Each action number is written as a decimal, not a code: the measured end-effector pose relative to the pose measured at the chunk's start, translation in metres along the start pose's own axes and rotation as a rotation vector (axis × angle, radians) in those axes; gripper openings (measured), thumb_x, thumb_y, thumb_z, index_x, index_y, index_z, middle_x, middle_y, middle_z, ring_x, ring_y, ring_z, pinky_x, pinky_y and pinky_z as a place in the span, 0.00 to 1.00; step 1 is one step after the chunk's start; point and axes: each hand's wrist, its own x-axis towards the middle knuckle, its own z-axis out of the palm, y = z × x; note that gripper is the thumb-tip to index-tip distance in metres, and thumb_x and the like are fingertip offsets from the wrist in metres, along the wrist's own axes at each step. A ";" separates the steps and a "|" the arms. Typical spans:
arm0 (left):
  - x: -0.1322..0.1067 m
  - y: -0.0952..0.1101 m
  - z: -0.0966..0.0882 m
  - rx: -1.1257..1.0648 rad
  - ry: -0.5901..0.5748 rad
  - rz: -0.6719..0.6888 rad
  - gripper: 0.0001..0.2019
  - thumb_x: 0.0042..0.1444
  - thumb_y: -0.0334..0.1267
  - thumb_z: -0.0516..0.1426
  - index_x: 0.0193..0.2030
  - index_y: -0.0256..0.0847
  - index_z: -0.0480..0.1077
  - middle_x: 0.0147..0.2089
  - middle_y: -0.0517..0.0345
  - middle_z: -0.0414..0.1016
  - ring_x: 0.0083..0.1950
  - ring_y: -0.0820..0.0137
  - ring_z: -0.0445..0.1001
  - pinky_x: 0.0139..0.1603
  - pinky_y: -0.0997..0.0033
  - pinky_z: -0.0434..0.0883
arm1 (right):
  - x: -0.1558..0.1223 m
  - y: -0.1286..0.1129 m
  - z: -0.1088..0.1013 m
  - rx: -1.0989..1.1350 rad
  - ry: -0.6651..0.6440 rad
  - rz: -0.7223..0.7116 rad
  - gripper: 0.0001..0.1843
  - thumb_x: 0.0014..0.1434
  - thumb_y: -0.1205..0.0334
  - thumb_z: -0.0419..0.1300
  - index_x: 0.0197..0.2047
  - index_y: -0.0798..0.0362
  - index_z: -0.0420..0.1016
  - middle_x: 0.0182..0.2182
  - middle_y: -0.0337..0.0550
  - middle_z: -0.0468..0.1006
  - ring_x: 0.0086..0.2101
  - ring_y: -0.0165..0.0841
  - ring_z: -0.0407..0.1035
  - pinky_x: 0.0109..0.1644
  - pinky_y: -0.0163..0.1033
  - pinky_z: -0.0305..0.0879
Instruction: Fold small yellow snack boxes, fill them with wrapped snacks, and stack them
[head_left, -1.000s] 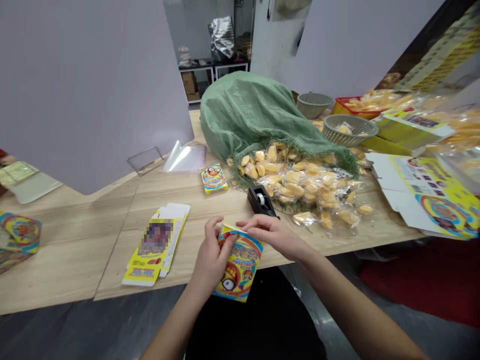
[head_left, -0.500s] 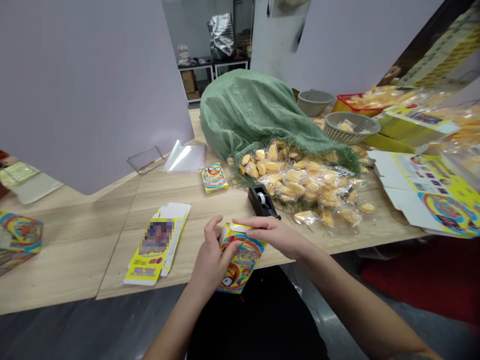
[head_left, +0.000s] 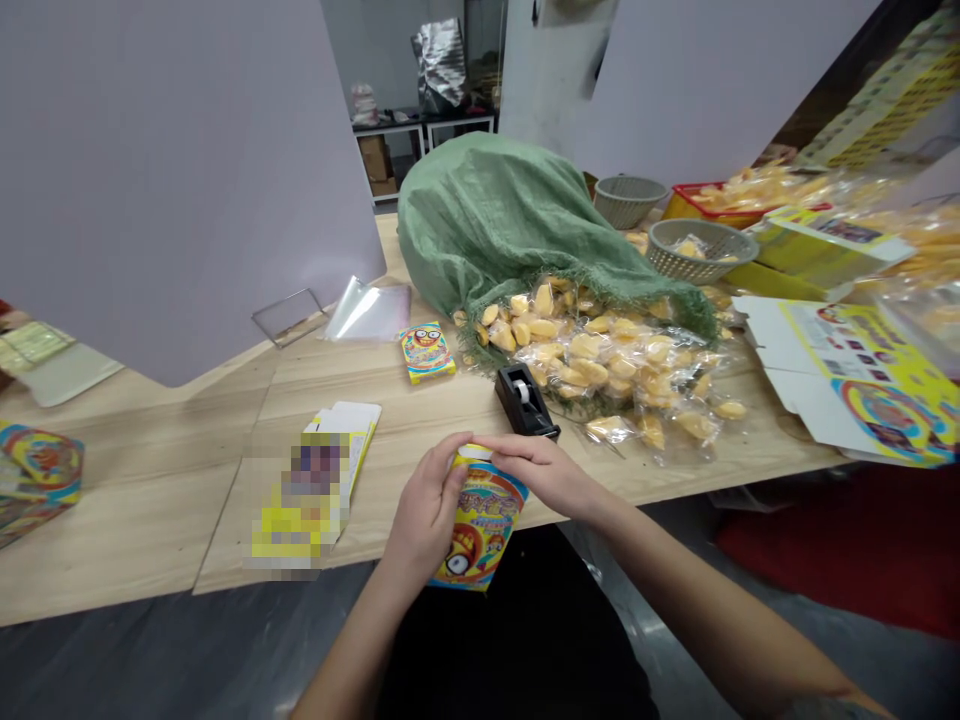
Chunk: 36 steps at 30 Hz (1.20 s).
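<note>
A colourful yellow and blue cardboard box [head_left: 484,535] is held upright at the table's front edge, between my two hands. My left hand [head_left: 431,505] grips its left side, thumb on the front face. At the top, my right hand [head_left: 544,470] lies around the right corner, its fingers on the white flap [head_left: 475,454]. Just beyond the hands stands a black tape dispenser [head_left: 525,402]. Flattened yellow cartons [head_left: 341,480] lie to the left. Farther back is a small closed box [head_left: 427,352] with a cartoon face.
Individually wrapped yellow pieces [head_left: 600,365] spill from a green woven sack [head_left: 495,225]. Grey baskets [head_left: 701,250], a red-rimmed tray [head_left: 682,205] and a large printed carton sheet [head_left: 802,390] stand right. Plastic sleeves [head_left: 367,310] and a wire stand [head_left: 289,318] lie back left.
My left hand's fingers have moved up and closed in along the box's top left side, near the right fingertips. Its thumb has shifted left on the front. The box stands a little straighter.
</note>
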 end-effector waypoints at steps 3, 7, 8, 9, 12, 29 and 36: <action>-0.001 0.000 -0.001 -0.012 -0.016 0.006 0.17 0.67 0.43 0.45 0.59 0.47 0.62 0.58 0.54 0.69 0.58 0.66 0.68 0.58 0.64 0.65 | -0.005 -0.003 -0.007 0.053 -0.083 0.055 0.18 0.58 0.59 0.58 0.52 0.47 0.74 0.52 0.41 0.76 0.52 0.36 0.69 0.57 0.45 0.64; -0.001 0.001 -0.003 0.014 -0.070 0.023 0.20 0.67 0.43 0.46 0.64 0.48 0.56 0.64 0.54 0.63 0.64 0.65 0.62 0.63 0.62 0.61 | -0.007 -0.007 -0.014 0.214 -0.017 0.186 0.14 0.52 0.56 0.65 0.41 0.53 0.73 0.35 0.40 0.79 0.35 0.30 0.73 0.36 0.34 0.68; -0.001 0.001 -0.003 0.012 -0.071 0.017 0.21 0.67 0.43 0.45 0.65 0.48 0.55 0.66 0.54 0.61 0.66 0.65 0.60 0.64 0.62 0.60 | -0.005 -0.007 -0.015 0.228 0.015 0.214 0.14 0.49 0.56 0.67 0.35 0.54 0.72 0.29 0.38 0.77 0.29 0.27 0.70 0.30 0.30 0.64; -0.001 0.002 -0.002 0.008 -0.069 0.007 0.22 0.67 0.43 0.45 0.67 0.49 0.53 0.67 0.55 0.59 0.67 0.65 0.59 0.65 0.61 0.59 | -0.004 -0.008 -0.016 0.228 0.043 0.237 0.14 0.47 0.55 0.68 0.31 0.55 0.70 0.25 0.35 0.75 0.25 0.25 0.66 0.26 0.29 0.59; 0.000 0.004 -0.001 0.002 -0.059 -0.036 0.24 0.67 0.43 0.46 0.68 0.49 0.50 0.69 0.54 0.56 0.67 0.63 0.58 0.65 0.59 0.58 | 0.001 -0.011 -0.019 0.214 0.055 0.287 0.16 0.45 0.53 0.68 0.26 0.55 0.69 0.17 0.31 0.67 0.19 0.21 0.57 0.21 0.28 0.49; -0.004 -0.005 0.000 -0.030 -0.048 -0.072 0.25 0.67 0.44 0.45 0.69 0.47 0.45 0.61 0.48 0.64 0.58 0.62 0.68 0.55 0.61 0.66 | -0.008 0.010 0.002 -0.136 0.204 -0.040 0.05 0.55 0.60 0.61 0.31 0.51 0.73 0.38 0.45 0.81 0.41 0.37 0.76 0.45 0.42 0.72; -0.004 -0.005 -0.002 -0.004 -0.037 0.037 0.16 0.67 0.42 0.45 0.59 0.47 0.60 0.57 0.54 0.68 0.57 0.68 0.68 0.57 0.66 0.65 | -0.018 0.008 0.007 -0.189 0.221 -0.169 0.05 0.57 0.61 0.60 0.32 0.52 0.76 0.40 0.46 0.81 0.41 0.36 0.76 0.45 0.40 0.73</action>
